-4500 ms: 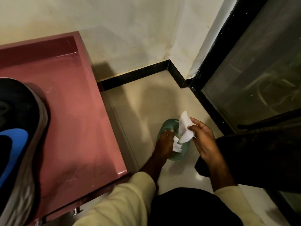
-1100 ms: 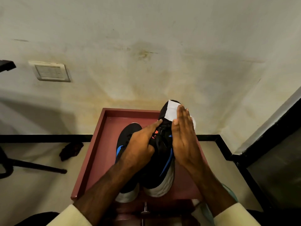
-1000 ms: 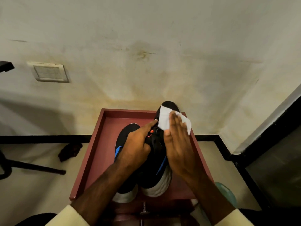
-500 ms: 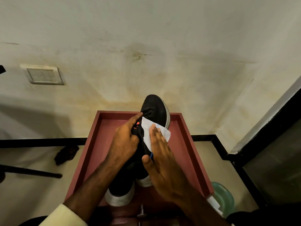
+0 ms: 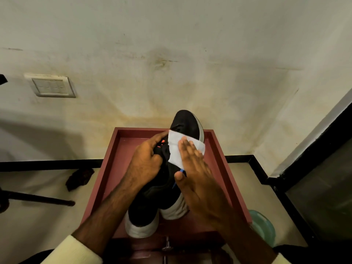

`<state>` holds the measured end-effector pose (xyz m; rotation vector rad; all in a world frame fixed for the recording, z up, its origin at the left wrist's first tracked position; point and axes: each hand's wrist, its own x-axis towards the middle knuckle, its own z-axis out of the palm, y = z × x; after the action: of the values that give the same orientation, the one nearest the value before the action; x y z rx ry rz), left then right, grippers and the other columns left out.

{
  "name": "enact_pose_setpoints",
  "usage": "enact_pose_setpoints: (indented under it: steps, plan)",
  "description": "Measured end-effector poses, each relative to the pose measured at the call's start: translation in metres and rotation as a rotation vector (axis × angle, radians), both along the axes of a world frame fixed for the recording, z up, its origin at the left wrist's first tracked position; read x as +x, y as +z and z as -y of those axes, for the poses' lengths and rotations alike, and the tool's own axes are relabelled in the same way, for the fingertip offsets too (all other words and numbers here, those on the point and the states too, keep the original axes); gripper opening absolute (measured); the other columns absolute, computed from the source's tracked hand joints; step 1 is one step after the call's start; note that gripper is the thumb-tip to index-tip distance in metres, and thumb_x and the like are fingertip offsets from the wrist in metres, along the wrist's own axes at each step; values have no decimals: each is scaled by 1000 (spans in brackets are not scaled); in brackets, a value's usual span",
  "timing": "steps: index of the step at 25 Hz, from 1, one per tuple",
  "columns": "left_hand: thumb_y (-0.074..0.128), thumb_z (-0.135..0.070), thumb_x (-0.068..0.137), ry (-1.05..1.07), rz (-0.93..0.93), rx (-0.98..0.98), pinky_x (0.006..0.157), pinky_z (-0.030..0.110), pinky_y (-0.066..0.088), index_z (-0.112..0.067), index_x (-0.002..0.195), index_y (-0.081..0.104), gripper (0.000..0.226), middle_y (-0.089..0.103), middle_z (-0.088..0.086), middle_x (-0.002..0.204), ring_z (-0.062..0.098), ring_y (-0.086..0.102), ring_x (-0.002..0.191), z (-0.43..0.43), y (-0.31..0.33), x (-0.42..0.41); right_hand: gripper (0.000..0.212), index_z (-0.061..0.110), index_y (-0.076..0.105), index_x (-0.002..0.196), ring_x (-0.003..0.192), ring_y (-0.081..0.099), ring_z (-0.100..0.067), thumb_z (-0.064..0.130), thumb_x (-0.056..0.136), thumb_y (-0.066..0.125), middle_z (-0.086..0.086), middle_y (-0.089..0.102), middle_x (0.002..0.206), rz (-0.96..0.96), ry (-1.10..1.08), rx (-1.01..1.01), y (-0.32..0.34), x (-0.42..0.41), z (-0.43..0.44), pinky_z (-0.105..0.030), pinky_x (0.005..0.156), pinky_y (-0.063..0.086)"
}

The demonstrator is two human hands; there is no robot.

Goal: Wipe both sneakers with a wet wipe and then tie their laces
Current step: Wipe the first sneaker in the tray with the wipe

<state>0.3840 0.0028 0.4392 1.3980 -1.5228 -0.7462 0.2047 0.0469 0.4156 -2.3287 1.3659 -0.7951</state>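
Two black sneakers with white soles sit on a maroon tray-like table top (image 5: 219, 149). The right sneaker (image 5: 187, 121) is tilted up, its toe raised toward the wall. The left sneaker (image 5: 142, 220) lies flat beside it, mostly under my arm. My left hand (image 5: 145, 160) grips the tongue and lace area of the right sneaker. My right hand (image 5: 198, 174) lies flat with fingers together, pressing a white wet wipe (image 5: 178, 149) against the sneaker's upper.
A green wipe container (image 5: 264, 227) stands on the floor right of the table. A dark rag (image 5: 80, 177) and a black rod (image 5: 38, 199) lie on the floor at left. The wall is just behind the table; a dark glass door is at right.
My right hand first took a wipe from the green container on the floor. In the last second it has slid the wipe back from the toe over the upper, then slightly forward.
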Motion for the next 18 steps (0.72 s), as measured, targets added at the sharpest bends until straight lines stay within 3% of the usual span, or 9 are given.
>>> enact_pose_setpoints:
  steps: [2,5,10,13,15,18]
  plan:
    - [46,20,73,-70,57,-40,93,6,48,-30,143,60,87,71,-13,128,-1,66,113,-5,-3,-7,87,25,2,168,159,-11,3,77,98,-2,14,-5,176,46,-153,-51,5,-10,28,-42,134,5]
    - [47,21,73,-147,86,-81,98,2,41,-26,144,59,86,69,-8,133,-5,60,120,-9,-10,-19,95,23,11,168,155,-12,12,81,94,-4,12,4,176,146,-279,-28,11,-25,52,-41,133,6]
    - [42,4,69,-30,-12,-10,108,26,51,-32,140,61,82,68,-18,132,-1,61,124,0,-10,-4,82,28,-1,168,159,-13,2,74,100,0,15,-7,176,-18,-75,-6,0,-2,-1,-37,133,3]
    - [42,4,67,-98,15,-27,106,25,52,-31,142,61,85,69,-14,132,1,64,122,-5,-5,-9,88,27,1,168,159,-13,2,77,96,-4,13,-6,176,9,-221,-49,3,-11,29,-37,134,1]
    - [44,12,70,-140,47,-55,106,17,48,-26,143,60,84,69,-9,133,0,62,123,-11,-4,-19,92,25,7,168,161,-8,-1,79,95,-6,12,1,176,64,-315,-49,10,-24,49,-40,134,4]
    - [47,18,74,-91,55,-72,104,19,50,-28,143,60,84,70,-9,132,1,64,120,-10,-9,-15,87,28,6,168,160,-10,1,77,97,-4,14,0,176,13,-236,-51,3,-17,26,-34,133,1]
